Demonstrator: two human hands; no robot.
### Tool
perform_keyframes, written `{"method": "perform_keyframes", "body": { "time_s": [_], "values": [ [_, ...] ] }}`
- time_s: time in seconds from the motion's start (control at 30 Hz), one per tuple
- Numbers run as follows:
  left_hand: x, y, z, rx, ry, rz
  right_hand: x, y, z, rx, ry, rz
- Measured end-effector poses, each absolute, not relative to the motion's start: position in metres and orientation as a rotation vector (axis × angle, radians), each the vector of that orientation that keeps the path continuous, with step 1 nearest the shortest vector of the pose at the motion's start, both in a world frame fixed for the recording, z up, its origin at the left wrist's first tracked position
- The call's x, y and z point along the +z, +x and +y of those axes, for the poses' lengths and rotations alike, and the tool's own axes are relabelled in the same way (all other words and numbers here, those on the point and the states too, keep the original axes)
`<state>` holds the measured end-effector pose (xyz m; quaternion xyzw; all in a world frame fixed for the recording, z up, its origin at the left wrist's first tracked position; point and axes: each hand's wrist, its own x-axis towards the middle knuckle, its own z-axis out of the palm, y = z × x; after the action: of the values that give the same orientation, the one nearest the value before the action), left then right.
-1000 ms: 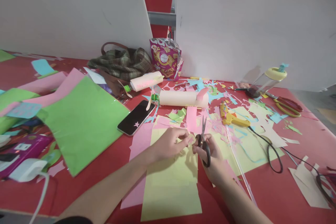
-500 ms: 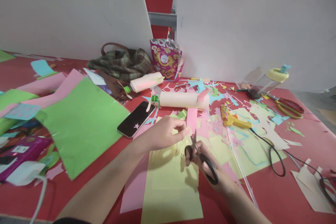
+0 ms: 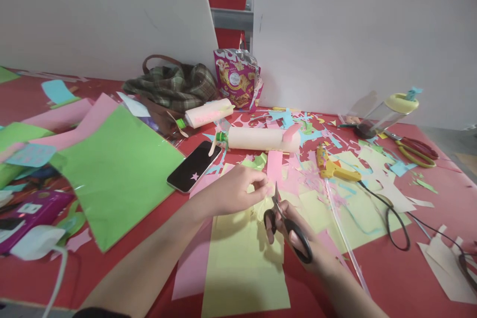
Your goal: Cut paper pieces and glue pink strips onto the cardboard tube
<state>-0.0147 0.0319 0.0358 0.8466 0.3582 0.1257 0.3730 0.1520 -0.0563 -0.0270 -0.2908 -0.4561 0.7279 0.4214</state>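
Observation:
My right hand (image 3: 298, 231) grips a pair of black-handled scissors (image 3: 276, 199), fingers through the loops and blades pointing up and away from me. Just left of the blade tips, the thumb and fingers of my left hand (image 3: 238, 190) are pinched together. Whatever is between those fingertips is too small to make out. Below both hands lies a pale yellow sheet (image 3: 244, 278), partly over a pink sheet (image 3: 190, 271). A pink paper strip (image 3: 275, 164) lies beyond the scissors, by a paper-wrapped bottle (image 3: 257, 138) with a green cap.
A phone (image 3: 194, 166) and a large green sheet (image 3: 122, 179) lie left. To the right are a yellow glue gun (image 3: 337, 169) with a cord, a clear plastic cup (image 3: 383, 114) and larger scissors (image 3: 413, 149). A snack bag (image 3: 238, 79) stands behind, near paper scraps.
The scissor blades are closer together and slightly apart from my left fingertips. A pale bit at those fingertips is harder to see now. The view has shifted a little.

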Motion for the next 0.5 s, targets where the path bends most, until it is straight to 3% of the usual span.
{"method": "perform_keyframes", "body": {
  "time_s": [0.5],
  "values": [
    [0.0345,-0.0139,0.0315,0.329,2.159,0.909,-0.0243,0.1515,-0.0566,1.804,-0.728,-1.152]
  ]
}}
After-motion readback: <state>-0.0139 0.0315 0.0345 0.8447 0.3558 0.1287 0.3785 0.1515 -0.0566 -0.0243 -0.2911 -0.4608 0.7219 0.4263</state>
